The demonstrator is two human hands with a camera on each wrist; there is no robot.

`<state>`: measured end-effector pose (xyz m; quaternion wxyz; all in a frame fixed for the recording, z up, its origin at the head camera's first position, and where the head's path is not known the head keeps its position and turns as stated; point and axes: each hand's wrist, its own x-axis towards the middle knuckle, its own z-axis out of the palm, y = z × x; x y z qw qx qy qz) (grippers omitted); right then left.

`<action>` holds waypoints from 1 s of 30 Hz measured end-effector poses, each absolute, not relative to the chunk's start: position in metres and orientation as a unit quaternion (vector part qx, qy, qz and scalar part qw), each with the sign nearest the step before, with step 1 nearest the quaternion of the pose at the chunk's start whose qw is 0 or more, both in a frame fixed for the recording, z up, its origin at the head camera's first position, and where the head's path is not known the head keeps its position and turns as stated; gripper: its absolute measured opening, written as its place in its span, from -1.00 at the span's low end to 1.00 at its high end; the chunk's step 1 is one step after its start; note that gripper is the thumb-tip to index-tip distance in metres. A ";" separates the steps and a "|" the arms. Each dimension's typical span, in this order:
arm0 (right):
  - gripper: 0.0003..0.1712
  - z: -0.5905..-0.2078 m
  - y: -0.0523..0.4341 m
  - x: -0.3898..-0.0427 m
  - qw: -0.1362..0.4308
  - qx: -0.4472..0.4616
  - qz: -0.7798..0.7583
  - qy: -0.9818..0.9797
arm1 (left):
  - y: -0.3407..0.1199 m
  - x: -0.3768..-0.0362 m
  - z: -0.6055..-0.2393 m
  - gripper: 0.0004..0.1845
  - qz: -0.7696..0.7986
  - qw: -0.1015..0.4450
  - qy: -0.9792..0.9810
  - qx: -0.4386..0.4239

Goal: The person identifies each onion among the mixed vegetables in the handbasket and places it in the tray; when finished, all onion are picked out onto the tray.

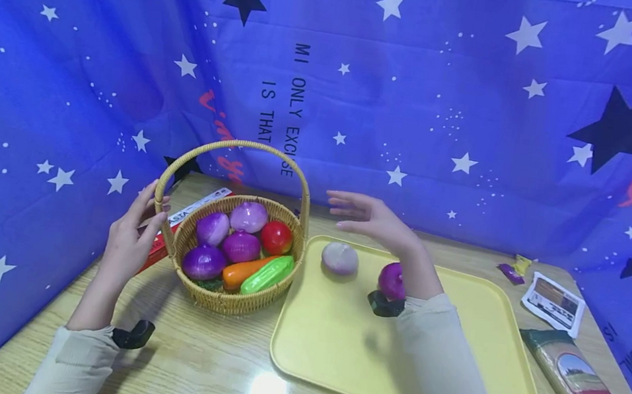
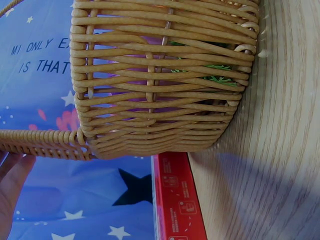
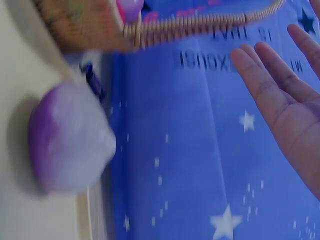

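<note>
Right hand hovers flat, fingers straight, holding nothing; pale onion sits on yellow tray just below fingertips. Left hand grips wicker basket handle base.

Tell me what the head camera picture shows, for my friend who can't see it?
A person's left hand holds the handle of a wicker basket filled with toy vegetables, while their open right hand hovers above a yellow tray. Two purple onions lie on the tray. Everything sits on a wooden table in front of a blue star-patterned cloth.
</note>
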<state>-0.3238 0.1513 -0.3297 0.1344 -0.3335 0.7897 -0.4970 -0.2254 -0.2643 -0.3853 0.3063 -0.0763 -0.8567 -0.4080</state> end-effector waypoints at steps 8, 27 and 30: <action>-0.33 -0.328 0.091 -0.327 0.165 -0.370 -0.489 0.772 | -0.268 -0.226 -0.385 -0.40 -0.404 0.307 -0.858 -0.075; -0.39 -0.350 0.002 -0.367 0.160 -0.307 -0.532 0.773 | -0.267 -0.227 -0.385 -0.38 -0.414 0.293 -0.858 -0.074; -0.39 -0.357 -0.005 -0.373 0.156 -0.282 -0.546 0.773 | -0.268 -0.229 -0.386 -0.38 -0.418 0.292 -0.857 -0.074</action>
